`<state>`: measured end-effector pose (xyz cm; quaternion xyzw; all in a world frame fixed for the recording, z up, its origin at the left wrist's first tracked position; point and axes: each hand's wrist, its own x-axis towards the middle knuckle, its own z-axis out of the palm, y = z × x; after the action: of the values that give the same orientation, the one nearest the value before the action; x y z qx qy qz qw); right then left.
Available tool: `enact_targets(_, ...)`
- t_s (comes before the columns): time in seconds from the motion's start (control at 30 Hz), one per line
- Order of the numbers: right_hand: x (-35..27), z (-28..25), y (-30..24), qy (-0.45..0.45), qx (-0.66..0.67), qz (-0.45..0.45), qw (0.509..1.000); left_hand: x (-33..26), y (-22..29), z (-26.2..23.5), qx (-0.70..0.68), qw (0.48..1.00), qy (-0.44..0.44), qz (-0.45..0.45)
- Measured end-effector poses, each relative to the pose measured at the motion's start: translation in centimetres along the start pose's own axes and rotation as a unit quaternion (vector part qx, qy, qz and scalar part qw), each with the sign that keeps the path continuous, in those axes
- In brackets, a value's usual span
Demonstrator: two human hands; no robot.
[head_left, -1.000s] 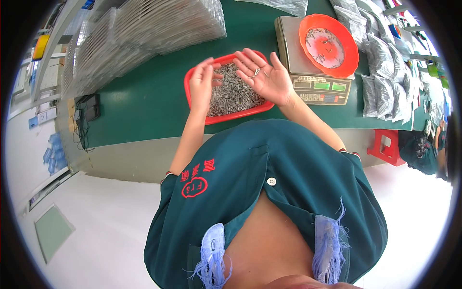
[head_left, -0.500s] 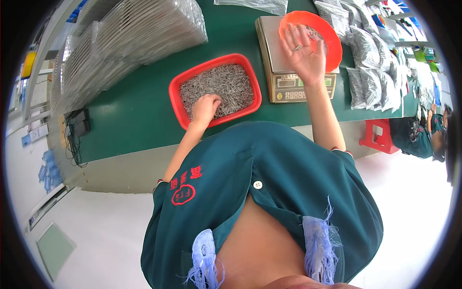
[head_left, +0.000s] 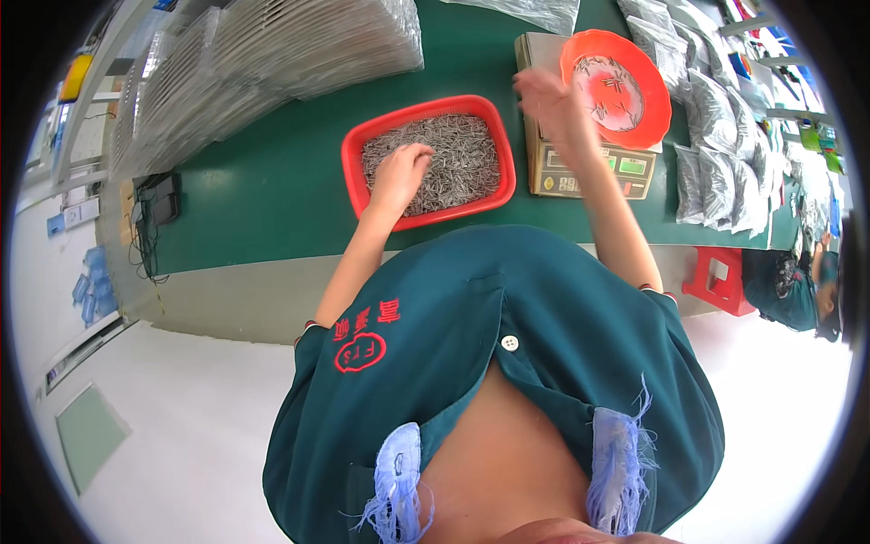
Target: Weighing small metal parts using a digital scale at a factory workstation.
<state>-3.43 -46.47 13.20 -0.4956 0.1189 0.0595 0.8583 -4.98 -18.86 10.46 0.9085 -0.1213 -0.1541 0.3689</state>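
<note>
My left hand (head_left: 401,179) is over the near left part of a red plastic basket (head_left: 352,172) full of small, thin silvery metal pieces (head_left: 467,161). Its fingers are curled together at the pieces, and whatever they hold is hidden. My right hand (head_left: 555,109), blurred by motion, is raised over the left side of a weighing scale (head_left: 589,183), fingers stretched out and nothing visible in them. An orange-red bowl (head_left: 660,109) sits on the scale's platform, right of that hand, with several of the metal pieces scattered inside.
Tall stacks of clear plastic trays (head_left: 308,54) stand at the back left of the green table (head_left: 263,195). Filled clear bags (head_left: 720,186) are piled right of the scale. A black adapter with cables (head_left: 163,199) lies far left. A red stool (head_left: 719,281) stands beyond the right edge.
My right hand has moved left off the bowl and turned, uncovering the metal pieces inside. My left hand stays at the basket, fingers now slightly higher over the pieces. The whole view has shifted a little.
</note>
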Motion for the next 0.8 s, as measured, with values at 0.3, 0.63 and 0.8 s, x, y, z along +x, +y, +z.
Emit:
enact_targets(0.3,-2.3,7.7,7.2,-0.122,0.387,0.277,0.871,-1.5,7.2,-1.9,-0.197,0.977,-0.08,-0.004)
enact_targets(0.63,-3.1,8.1,6.7,-0.187,0.484,0.245,0.819,-1.4,7.6,-4.0,-0.229,0.973,-0.016,0.015)
enact_targets(0.8,-3.2,8.2,6.5,-0.229,0.522,0.244,0.785,-1.1,7.8,-3.6,-0.145,0.989,0.001,0.007)
